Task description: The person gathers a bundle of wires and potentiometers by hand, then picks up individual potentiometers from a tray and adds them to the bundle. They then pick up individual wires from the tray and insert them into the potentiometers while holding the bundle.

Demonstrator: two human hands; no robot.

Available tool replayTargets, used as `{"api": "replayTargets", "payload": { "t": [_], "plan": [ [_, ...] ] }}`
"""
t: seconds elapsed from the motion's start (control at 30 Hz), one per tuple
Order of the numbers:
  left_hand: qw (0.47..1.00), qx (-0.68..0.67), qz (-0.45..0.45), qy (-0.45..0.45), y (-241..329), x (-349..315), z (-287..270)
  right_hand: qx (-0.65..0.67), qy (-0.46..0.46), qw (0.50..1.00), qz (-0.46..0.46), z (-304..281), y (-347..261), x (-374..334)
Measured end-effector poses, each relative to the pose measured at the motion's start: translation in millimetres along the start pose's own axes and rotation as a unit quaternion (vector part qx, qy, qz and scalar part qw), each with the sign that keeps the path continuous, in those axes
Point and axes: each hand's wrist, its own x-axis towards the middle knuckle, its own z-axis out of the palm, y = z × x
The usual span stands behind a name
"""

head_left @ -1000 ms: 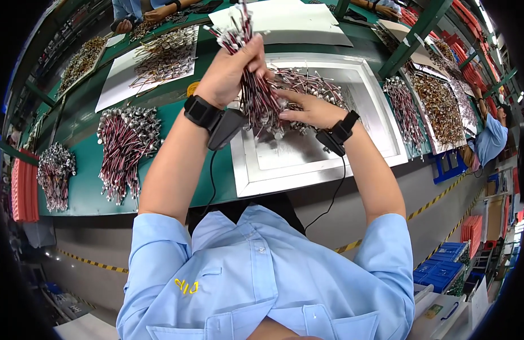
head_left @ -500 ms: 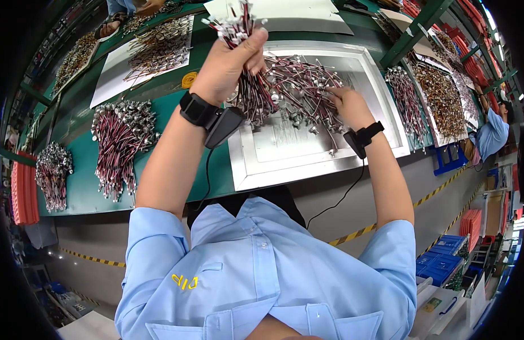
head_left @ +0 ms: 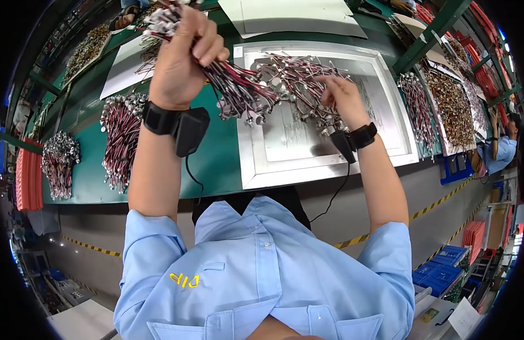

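Observation:
My left hand (head_left: 188, 59) is closed round a thick bundle of red and black wire leads (head_left: 230, 79). White connectors stick out above the fist, and silver round ends hang below toward the right. A loose pile of similar wire leads (head_left: 301, 85) lies on the silver metal tray (head_left: 256, 164) with a pale frame. At the pile's right side is my right hand (head_left: 344, 99), its index finger stretched out and a gap between finger and thumb. No lead shows in its grasp. Black bands with small boxes sit on both wrists.
Sorted bundles of wire leads (head_left: 121, 141) and another bundle (head_left: 60, 164) lie on the green table (head_left: 216, 164) to the left. More leads (head_left: 418, 110) lie right of the tray, beside a board of brownish parts (head_left: 452, 110). A green post (head_left: 432, 37) rises at the far right.
My left hand has moved left with the bundle, which now tilts, its lower ends swung right. My right hand has shifted slightly, with its index finger now stretched out and lifted from the pile.

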Motion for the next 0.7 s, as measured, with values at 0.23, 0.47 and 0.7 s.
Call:
{"api": "replayTargets", "payload": {
  "t": [0.23, 0.47, 0.7],
  "plan": [
    [0.985, 0.092, -0.106, 0.095, -7.1, -38.4, -48.1, 0.0, -0.023, 0.997, 0.073, 46.1, -24.4, 56.5],
    [0.968, 0.191, -0.155, 0.043, 13.9, -87.7, -61.6, -0.41, -0.038, 0.896, -0.164, 119.7, 1.7, 109.8],
    [0.966, 0.181, -0.128, 0.13, 0.3, -87.1, -35.0, -0.397, -0.023, 0.902, -0.169, 110.3, 16.7, 95.0]
  ]
}}
